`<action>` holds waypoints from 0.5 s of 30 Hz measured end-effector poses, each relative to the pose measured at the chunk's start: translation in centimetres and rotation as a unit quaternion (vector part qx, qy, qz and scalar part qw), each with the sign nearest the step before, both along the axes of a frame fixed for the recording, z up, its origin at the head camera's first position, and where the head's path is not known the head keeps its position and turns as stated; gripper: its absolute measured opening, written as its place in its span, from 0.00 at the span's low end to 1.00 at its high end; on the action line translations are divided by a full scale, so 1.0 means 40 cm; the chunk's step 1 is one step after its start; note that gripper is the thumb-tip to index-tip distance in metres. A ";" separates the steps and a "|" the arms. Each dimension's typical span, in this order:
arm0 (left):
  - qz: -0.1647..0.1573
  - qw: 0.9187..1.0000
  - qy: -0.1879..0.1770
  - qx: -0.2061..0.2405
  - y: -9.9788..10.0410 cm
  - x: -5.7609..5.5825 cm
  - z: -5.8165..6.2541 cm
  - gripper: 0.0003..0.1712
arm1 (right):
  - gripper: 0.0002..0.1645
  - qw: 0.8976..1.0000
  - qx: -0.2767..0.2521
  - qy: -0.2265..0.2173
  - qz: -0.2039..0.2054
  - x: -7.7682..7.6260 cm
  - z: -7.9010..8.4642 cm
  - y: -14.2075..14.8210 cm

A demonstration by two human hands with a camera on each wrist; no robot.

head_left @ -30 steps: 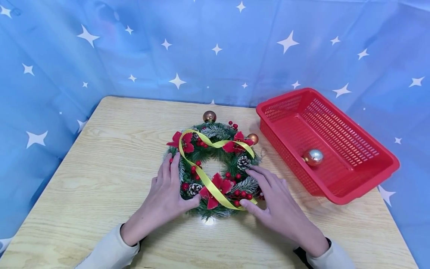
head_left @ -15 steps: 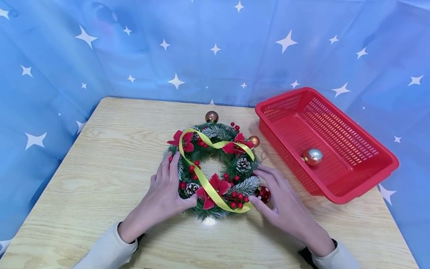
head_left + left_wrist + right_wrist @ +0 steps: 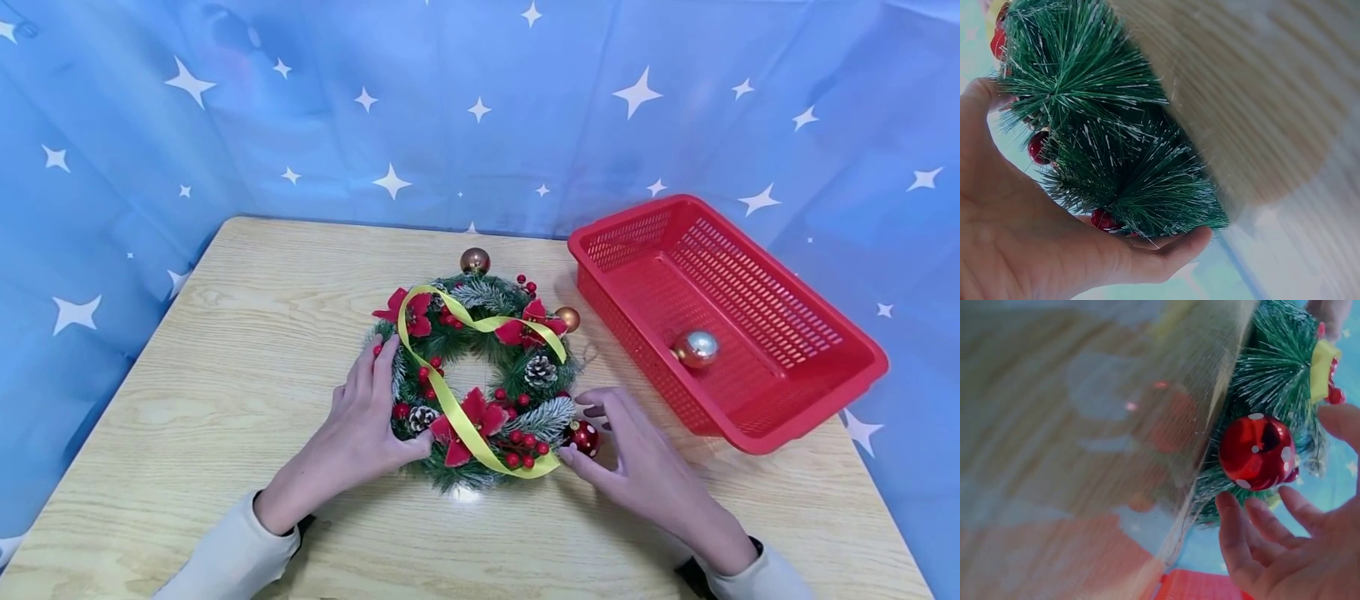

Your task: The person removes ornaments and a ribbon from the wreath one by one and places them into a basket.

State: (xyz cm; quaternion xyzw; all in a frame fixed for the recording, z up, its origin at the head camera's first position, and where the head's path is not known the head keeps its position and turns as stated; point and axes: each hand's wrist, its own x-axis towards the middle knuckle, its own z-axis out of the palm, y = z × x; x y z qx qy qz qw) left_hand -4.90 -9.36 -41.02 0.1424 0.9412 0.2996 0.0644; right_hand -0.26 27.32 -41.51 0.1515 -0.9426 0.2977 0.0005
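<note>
A green Christmas wreath (image 3: 468,292) lies flat on the table, dressed with red poinsettias, pinecones and red berries. A yellow ribbon (image 3: 459,414) trails across it in a loose curve. My left hand (image 3: 365,414) grips the wreath's left side, thumb on the near part and fingers round the outer edge. On the right, my right hand (image 3: 637,461) is spread around a red bauble with white dots (image 3: 1257,452) at the wreath's lower right. In the right wrist view its fingertips sit just beside the bauble. A brown bauble (image 3: 475,261) and a copper bauble (image 3: 568,318) stand at the wreath's far and right edges.
A red plastic basket (image 3: 810,433) stands at the right of the wooden table (image 3: 247,350). Inside lies a shiny silver-and-copper bauble (image 3: 697,348). A blue star-patterned cloth (image 3: 495,150) hangs behind the table.
The wreath has turned slightly clockwise, its near side shifting left. My right hand has drawn back to the right, uncovering the red dotted bauble. My left hand keeps its grip.
</note>
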 end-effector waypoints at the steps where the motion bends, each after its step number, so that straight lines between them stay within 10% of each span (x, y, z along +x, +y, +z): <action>1: -0.001 1.000 0.001 0.000 -0.001 0.000 0.000 0.75 | 0.39 1.000 0.000 -0.002 0.001 0.001 -0.001 0.001; 15: -0.009 1.000 -0.009 0.004 -0.015 -0.004 0.003 0.75 | 0.34 0.999 -0.025 0.005 0.025 0.001 -0.012 0.002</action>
